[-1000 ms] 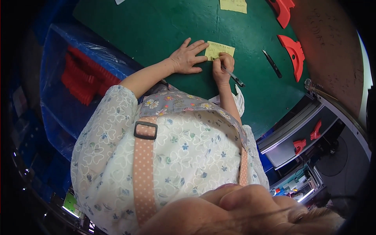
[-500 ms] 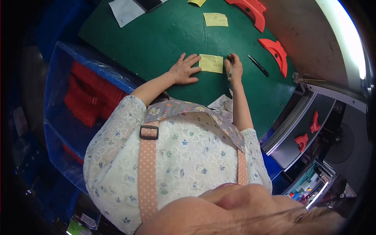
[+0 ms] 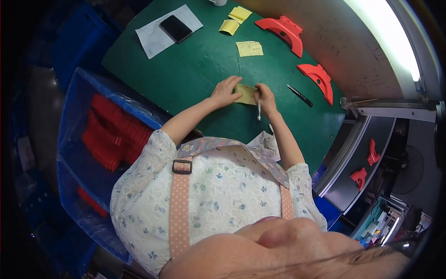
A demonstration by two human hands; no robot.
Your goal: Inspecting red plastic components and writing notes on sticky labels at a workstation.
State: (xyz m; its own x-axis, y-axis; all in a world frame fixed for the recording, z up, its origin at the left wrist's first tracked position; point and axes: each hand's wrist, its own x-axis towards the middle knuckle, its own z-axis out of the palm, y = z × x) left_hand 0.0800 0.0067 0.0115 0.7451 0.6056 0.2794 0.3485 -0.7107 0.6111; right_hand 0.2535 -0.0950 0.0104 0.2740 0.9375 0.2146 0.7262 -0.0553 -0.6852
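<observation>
Left hand (image 3: pixel 225 92) touches one yellow note (image 3: pixel 246 95), right hand (image 3: pixel 266 99) holds one pen (image 3: pixel 259 112).

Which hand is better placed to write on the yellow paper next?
Probably the right hand: it holds the pen at the right edge of the yellow paper. The left hand, opposite, shows no pen.

Looks like thin matt paper in the yellow note (image 3: pixel 245 96); clear, shiny plastic in the pen (image 3: pixel 259 110). Shows smooth plastic on the red curved piece (image 3: pixel 289 29), faint sheen on the green tabletop (image 3: pixel 200 63), gloss on the phone (image 3: pixel 175 29), patterned cloth in the apron (image 3: pixel 218 142).
</observation>
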